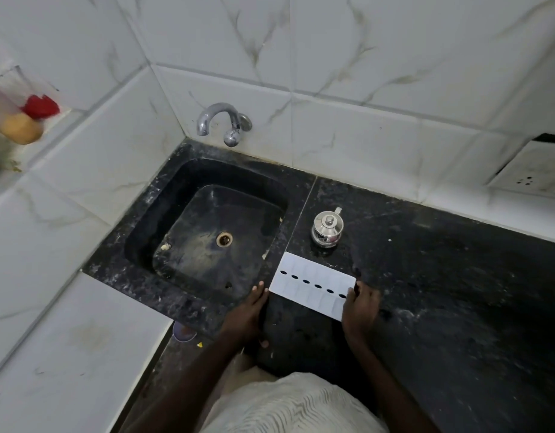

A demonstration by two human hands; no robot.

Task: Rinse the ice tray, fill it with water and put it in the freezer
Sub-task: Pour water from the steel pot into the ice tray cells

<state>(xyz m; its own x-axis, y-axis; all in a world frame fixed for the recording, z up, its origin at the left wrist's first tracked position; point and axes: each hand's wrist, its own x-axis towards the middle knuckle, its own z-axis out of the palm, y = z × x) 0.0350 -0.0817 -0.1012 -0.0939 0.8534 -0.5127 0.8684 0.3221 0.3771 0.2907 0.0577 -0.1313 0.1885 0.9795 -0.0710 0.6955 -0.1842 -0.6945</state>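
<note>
The white ice tray [312, 284] is lying on the black counter [441, 276] between both hands. The left hand [248, 310] is resting open beside it; the right hand [360, 307] is gripping its end.

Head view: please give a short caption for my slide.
Both hands at a white ice tray on the black counter beside the sink.

- A black speckled stone tabletop [441, 276] runs from the middle of the frame to the right edge, meeting the white tiled walls at the back.
- A black sink [207, 232] is sunk into its left part, under a chrome tap [221, 121].
- A white ice tray [312, 284] lies flat on it, just right of the sink.
- A small lidded steel pot [328, 228] stands just behind the tray, apart from it.
</note>
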